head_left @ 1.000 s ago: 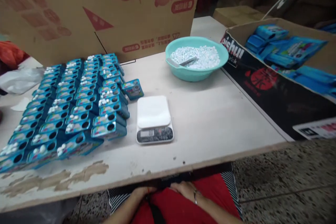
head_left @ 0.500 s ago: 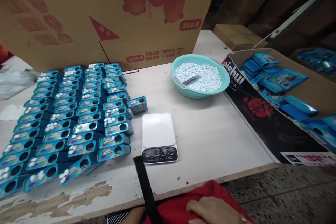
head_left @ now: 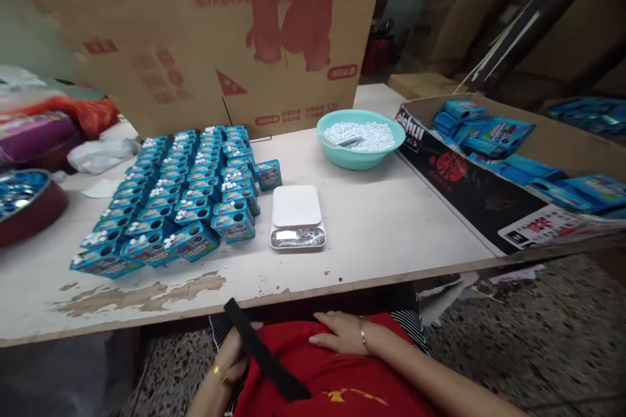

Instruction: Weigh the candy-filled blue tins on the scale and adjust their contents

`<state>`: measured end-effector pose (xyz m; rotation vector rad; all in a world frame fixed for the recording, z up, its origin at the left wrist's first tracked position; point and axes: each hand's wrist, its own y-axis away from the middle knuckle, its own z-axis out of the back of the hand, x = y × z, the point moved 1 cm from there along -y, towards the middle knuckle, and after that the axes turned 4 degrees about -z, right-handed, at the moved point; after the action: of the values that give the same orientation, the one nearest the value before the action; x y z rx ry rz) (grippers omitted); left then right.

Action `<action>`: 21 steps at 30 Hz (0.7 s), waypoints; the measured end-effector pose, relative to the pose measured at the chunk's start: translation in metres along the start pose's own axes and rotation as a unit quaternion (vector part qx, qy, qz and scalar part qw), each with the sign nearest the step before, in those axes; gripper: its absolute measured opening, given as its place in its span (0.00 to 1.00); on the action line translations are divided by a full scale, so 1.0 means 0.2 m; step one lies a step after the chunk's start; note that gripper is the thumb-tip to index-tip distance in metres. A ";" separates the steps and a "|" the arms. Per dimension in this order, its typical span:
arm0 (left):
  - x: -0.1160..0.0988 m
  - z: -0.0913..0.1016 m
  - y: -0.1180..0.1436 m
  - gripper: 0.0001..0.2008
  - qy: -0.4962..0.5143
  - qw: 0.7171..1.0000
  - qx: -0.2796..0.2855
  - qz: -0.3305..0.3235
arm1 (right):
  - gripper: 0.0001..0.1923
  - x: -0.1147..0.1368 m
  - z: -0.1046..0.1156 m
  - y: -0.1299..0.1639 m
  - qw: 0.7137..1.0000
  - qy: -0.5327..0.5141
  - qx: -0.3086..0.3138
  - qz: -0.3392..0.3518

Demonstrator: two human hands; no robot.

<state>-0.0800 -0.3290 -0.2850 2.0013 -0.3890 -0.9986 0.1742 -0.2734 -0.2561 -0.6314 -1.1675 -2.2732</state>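
My right hand lies on the red apron over my lap, fingers stretched out, holding nothing. At the apron's left edge rests my left hand, loosely open and partly behind a black strap. Beyond the table edge, the white kitchen scale has nothing on its platform. To its left stand several rows of blue candy tins, with small round openings and white pellets on many tops. One tin stands just right of the rows. A turquoise basin holds white pellets and a metal scoop.
A large cardboard box stands along the back of the table. At right is an open carton with blue packs. On the left are a red bowl of shiny blue pieces and a crumpled plastic bag.
My view has tilted up and pulled back, showing more of my lap and the table's left side. My right hand has shifted and now lies flatter on the apron. The tins and basin stay put.
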 end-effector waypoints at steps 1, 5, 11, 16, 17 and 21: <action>-0.02 0.05 0.05 0.11 -0.009 0.999 -0.018 -0.032 | 0.40 0.02 0.02 0.04 1.000 -0.001 -0.008 0.022; -0.16 0.26 0.27 0.27 -0.232 0.947 -0.128 -0.182 | 0.26 0.06 0.13 0.24 0.994 -0.041 -0.027 0.101; -0.36 0.01 0.36 0.26 -0.443 0.822 -0.051 -0.355 | 0.17 0.00 0.35 0.19 0.934 -0.294 -0.182 0.086; -0.41 -0.48 0.10 0.30 -0.358 0.866 -0.021 -0.349 | 0.28 -0.05 0.54 -0.10 0.881 -0.359 -0.306 -0.003; -0.43 -0.55 0.04 0.29 -0.356 0.869 -0.028 -0.343 | 0.30 -0.04 0.56 -0.15 0.875 -0.369 -0.312 -0.015; -0.50 -0.68 -0.10 0.23 -0.404 0.852 -0.006 -0.333 | 0.34 0.00 0.62 -0.24 0.869 -0.397 -0.295 -0.018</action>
<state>-0.0403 -0.1839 -0.2057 1.6169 -0.0965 -2.2874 0.1656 -0.1466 -0.2192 -1.9284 -0.7405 -2.4600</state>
